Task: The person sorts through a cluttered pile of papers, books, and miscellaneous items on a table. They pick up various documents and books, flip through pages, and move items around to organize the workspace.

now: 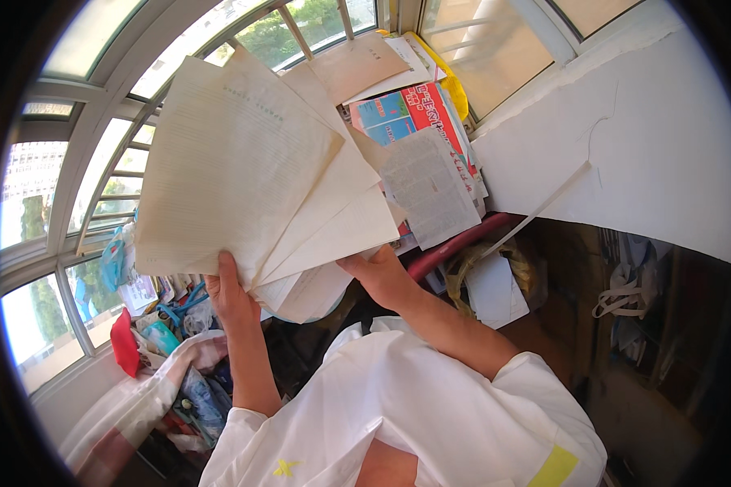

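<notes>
A fanned bundle of old paper sheets (237, 158) is held up in front of me. The sheets are yellowed and bear faint print. My left hand (228, 286) grips their lower left edge, thumb on top. At the lower right, my right hand (377, 274) pinches the bundle's edge; its fingers are partly hidden beneath the paper. More printed sheets (307, 292) show under the fan, between my hands. Just beyond on the right lies a greyish printed sheet (432, 189), over a red and blue printed cover (402, 112).
A brown paper envelope (359, 67) and a yellow bag (454, 79) lie by the barred window (292, 30). Left of me are heaped cloths and bags (201, 389). At right, a plastic bag (524, 268) holds papers (496, 292) below a white panel (633, 134).
</notes>
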`<state>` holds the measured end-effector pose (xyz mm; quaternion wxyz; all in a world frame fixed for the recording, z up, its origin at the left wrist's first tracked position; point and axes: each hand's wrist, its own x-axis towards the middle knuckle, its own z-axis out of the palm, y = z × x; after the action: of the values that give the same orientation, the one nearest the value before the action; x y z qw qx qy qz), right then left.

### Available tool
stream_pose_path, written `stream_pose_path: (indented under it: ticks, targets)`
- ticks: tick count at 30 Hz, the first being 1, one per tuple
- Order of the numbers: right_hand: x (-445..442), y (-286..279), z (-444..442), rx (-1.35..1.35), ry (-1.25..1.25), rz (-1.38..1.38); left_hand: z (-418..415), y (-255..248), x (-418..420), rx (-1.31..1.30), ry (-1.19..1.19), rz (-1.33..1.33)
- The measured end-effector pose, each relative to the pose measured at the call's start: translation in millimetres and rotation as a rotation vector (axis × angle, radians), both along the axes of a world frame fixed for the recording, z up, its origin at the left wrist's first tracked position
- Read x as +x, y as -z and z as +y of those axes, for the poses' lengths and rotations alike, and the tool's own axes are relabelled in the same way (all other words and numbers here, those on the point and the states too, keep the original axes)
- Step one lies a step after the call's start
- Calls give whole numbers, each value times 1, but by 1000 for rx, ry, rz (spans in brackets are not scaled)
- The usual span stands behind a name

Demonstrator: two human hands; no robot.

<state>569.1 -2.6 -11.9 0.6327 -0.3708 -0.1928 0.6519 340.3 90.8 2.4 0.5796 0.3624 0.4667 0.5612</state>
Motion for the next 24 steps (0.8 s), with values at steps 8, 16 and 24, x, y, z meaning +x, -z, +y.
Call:
stream_pose_path:
  ticks: [8,16,24]
  targets:
    - [105,1,19,83,-116,270,7,-8,-33,-215,209,127]
    - [107,-14,19,-128,-105,-17,44,-18,39,-408,551,92]
    - [128,15,19,-225,-24,-329,63,11,85,-477,536,106]
